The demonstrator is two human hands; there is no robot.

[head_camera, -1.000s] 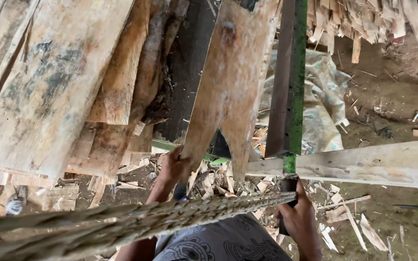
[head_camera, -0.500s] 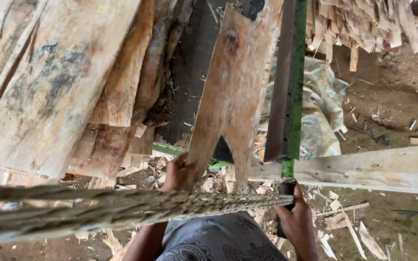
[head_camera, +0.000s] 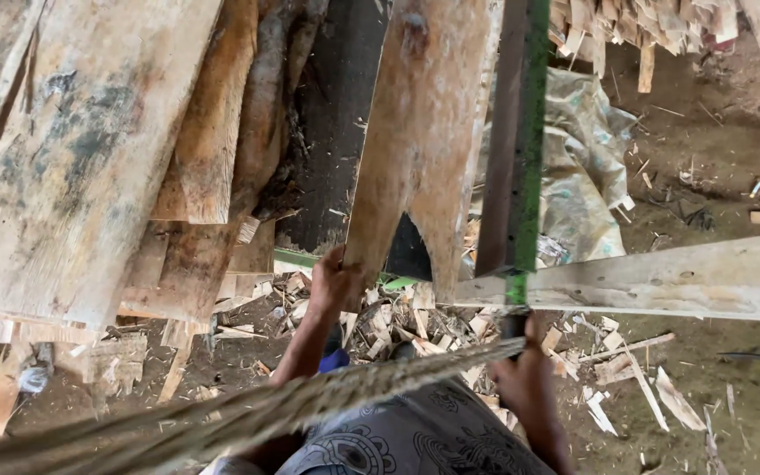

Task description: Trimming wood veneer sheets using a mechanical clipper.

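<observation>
The left hand [head_camera: 334,283] clamps the pale, notched wooden plank [head_camera: 420,149]; the right hand [head_camera: 525,383] grips the long green-edged blade [head_camera: 514,141] — a glancing chop could slide onto those fingers.

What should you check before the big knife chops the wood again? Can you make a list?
1. Left hand grips the plank at its lower end: ok.
2. Right hand closed on the blade's handle: ok.
3. Left hand's fingers away from the blade: ok, plank lies between them.
4. Plank standing steady: cannot tell.
5. Footing among the wood chips: cannot tell, feet hidden.
6. Horizontal beam next to the blade: cannot tell if touching.
</observation>
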